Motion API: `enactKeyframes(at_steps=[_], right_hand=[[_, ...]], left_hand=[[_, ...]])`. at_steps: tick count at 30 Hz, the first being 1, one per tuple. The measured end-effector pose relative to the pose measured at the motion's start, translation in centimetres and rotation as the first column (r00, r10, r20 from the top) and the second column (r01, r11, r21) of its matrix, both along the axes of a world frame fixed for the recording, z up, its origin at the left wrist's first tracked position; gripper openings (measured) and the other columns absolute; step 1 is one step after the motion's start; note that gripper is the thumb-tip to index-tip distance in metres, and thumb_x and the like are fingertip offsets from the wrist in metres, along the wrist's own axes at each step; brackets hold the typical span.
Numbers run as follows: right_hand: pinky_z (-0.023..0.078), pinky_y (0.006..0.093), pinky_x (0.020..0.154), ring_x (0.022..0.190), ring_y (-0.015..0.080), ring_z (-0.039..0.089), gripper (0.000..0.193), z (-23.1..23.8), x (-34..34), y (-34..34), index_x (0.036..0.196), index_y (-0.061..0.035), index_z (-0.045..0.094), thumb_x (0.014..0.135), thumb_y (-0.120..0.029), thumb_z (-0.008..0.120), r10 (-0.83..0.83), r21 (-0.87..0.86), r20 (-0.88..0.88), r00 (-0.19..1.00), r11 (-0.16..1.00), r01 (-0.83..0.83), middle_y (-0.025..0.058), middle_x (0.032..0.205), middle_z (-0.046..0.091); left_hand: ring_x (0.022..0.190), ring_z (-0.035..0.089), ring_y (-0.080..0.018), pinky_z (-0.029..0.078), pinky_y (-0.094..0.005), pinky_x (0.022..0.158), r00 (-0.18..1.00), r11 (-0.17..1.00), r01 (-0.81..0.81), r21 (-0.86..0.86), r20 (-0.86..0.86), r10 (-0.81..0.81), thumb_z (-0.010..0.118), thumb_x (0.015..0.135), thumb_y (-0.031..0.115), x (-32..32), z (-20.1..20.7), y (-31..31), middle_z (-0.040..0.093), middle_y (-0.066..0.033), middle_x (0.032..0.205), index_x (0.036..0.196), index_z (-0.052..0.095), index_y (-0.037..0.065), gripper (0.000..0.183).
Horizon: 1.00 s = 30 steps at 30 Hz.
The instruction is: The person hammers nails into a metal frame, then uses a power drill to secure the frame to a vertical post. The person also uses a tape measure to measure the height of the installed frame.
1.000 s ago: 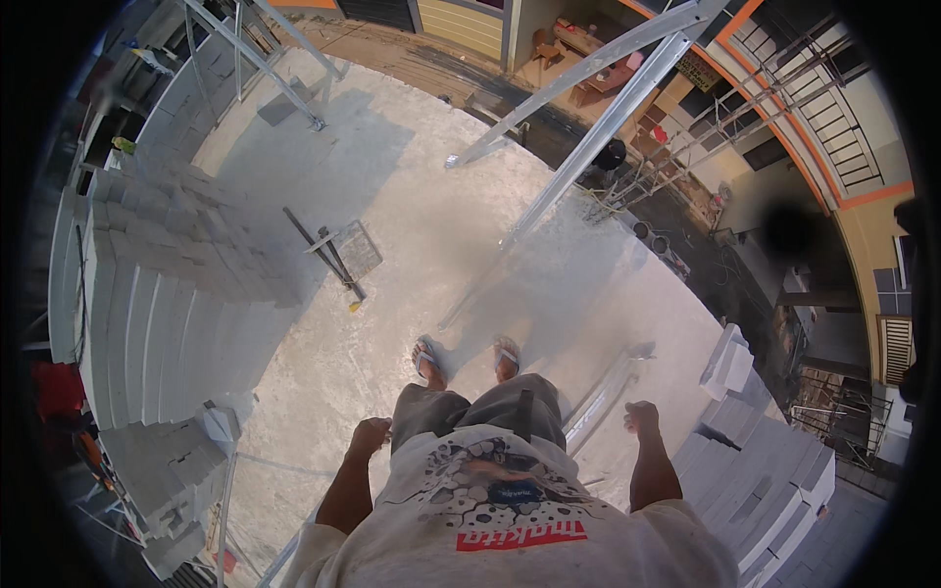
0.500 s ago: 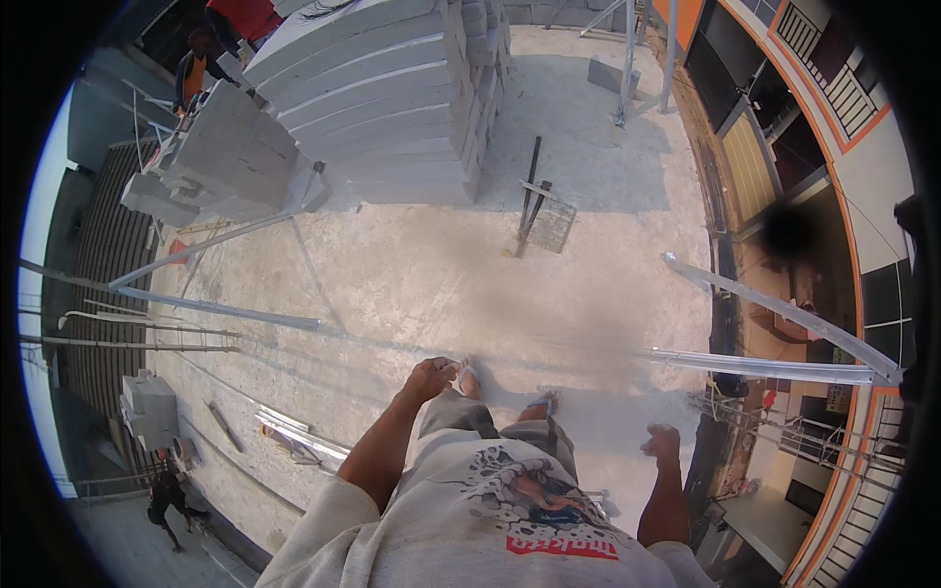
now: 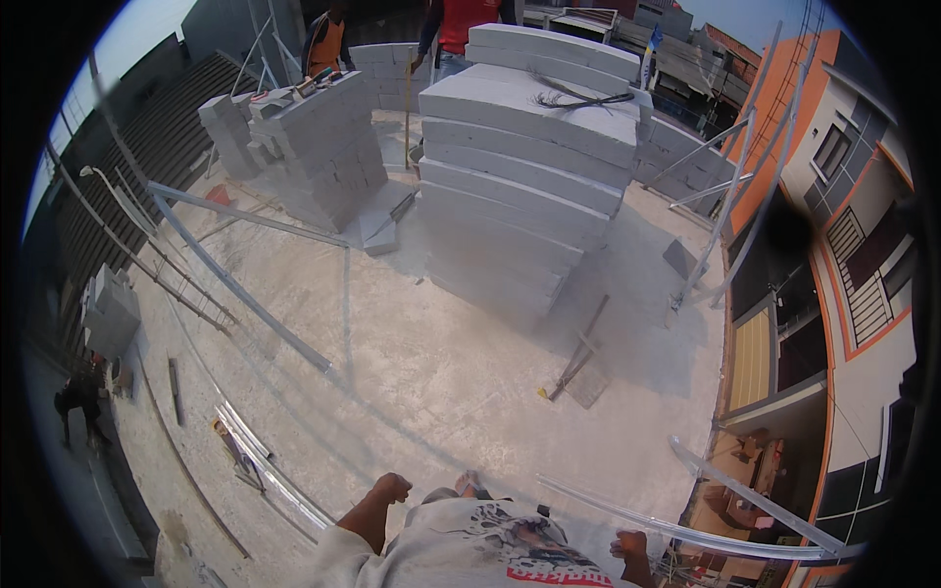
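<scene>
My left hand [image 3: 392, 487] hangs low in front of me, its fingers curled in, with nothing visible in it. Lower and to the right, my right hand [image 3: 629, 545] has its fingers bent into a loose fist and also shows nothing held. Both hang above a pale concrete floor [image 3: 392, 392], touching nothing. One sandalled foot [image 3: 471, 484] shows between them. Nearest my right hand runs a long silvery metal channel [image 3: 706, 537]. Farther ahead, a hoe-like tool with a dark handle [image 3: 578, 353] lies on the floor.
Ahead stands a tall stack of grey-white blocks [image 3: 520, 206] topped with dark wires [image 3: 583, 99]. A lower block stack [image 3: 328, 147] is at left, near a person in orange [image 3: 328, 44] and one in red [image 3: 466, 24]. A metal brace [image 3: 245, 279] slants across the left. Another person [image 3: 83, 402] bends far left.
My view has tilted up and swung, bringing the block stacks and the people behind them into fuller sight. Both hands now appear lower in the picture; my left has moved away from my foot.
</scene>
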State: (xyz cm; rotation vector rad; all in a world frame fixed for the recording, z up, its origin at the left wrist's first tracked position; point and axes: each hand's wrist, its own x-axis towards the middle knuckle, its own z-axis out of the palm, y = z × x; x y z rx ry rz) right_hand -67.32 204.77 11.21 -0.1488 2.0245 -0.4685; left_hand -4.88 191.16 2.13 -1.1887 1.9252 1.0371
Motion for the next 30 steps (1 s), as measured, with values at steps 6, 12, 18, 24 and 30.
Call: enactKeyframes(at_steps=[6,12,18,24,30], right_hand=[[0.053,0.0366,0.041,0.049,0.0265,0.064,0.026,-2.1,5.8,-12.0,0.100,0.0072,0.056,0.081,-0.009,0.064,0.167,-0.026,-0.019,0.986,0.986,-0.167,0.0182,0.069,0.064],[0.054,0.0355,0.041,0.051,0.0271,0.065,0.040,-4.0,14.0,-26.3,0.111,0.0061,0.048,0.079,-0.008,0.067,0.420,-0.143,-0.229,0.878,0.878,-0.457,0.0207,0.080,0.063],[0.053,0.0355,0.046,0.052,0.0263,0.066,0.016,-3.3,21.2,-43.2,0.091,0.0036,0.054,0.077,-0.001,0.061,0.602,-0.050,0.037,0.797,0.798,-0.601,0.0202,0.077,0.067],[0.055,0.0339,0.059,0.062,0.0235,0.069,0.042,4.5,42.3,-67.5,0.121,0.0007,0.056,0.080,-0.008,0.059,0.838,-0.187,-0.115,0.534,0.509,-0.840,0.0175,0.082,0.069],[0.052,0.0386,0.074,0.073,0.0276,0.068,0.055,15.5,67.1,-89.1,0.134,0.0031,0.043,0.086,-0.019,0.059,0.763,-0.661,-0.493,0.419,-0.015,-0.751,0.0169,0.085,0.068]], left_hand=[[0.072,0.067,-0.0176,0.054,-0.0322,0.066,0.245,0.311,-0.941,0.134,-0.364,0.898,0.058,0.091,0.028,1.8,8.2,-11.6,0.071,-0.0110,0.087,0.104,0.068,-0.001,0.034],[0.075,0.068,-0.0192,0.054,-0.0317,0.070,0.028,0.133,-0.966,0.222,-0.423,0.906,0.059,0.091,0.027,6.1,6.9,-16.3,0.071,-0.0123,0.087,0.106,0.067,-0.004,0.036],[0.066,0.067,-0.0261,0.053,-0.0391,0.061,0.647,0.654,-0.753,0.074,-0.102,0.756,0.065,0.082,0.022,15.5,-2.2,-12.7,0.069,-0.0096,0.077,0.090,0.065,0.004,0.019],[0.065,0.067,-0.0217,0.051,-0.0349,0.059,-0.356,-0.353,-0.927,0.126,-0.002,0.935,0.063,0.087,0.024,22.8,4.5,-20.6,0.071,-0.0101,0.082,0.099,0.068,0.003,0.026],[0.080,0.070,-0.0279,0.052,-0.0381,0.074,-0.448,-0.429,-0.894,0.132,-0.310,0.839,0.061,0.086,0.031,28.6,5.9,-37.7,0.072,-0.0155,0.091,0.103,0.069,0.001,0.035]])
